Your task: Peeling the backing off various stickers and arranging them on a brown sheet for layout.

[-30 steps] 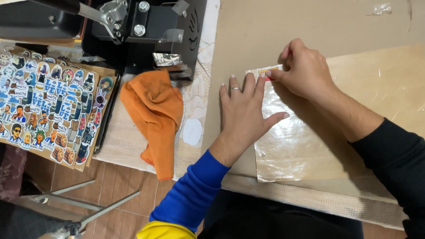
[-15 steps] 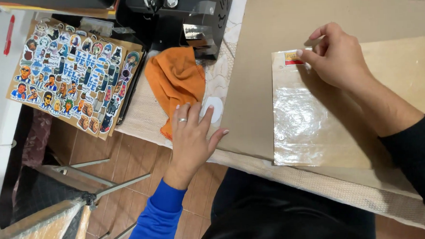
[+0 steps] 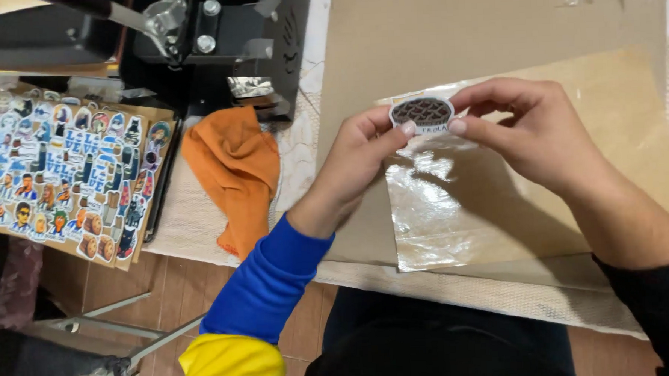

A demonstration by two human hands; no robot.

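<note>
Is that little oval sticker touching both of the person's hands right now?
Touching. The head view shows the oval sticker pinched at its left end by the left hand and at its right end by the right hand, fingertips pressed on its edges.

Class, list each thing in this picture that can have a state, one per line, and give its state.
oval sticker: held up between both hands, off the table
left hand: pinching the sticker's left edge
right hand: pinching the sticker's right edge
clear plastic sleeve: lying flat, wrinkled
orange cloth: crumpled, lying loose
sticker sheet: lying flat, covered in stickers
</note>
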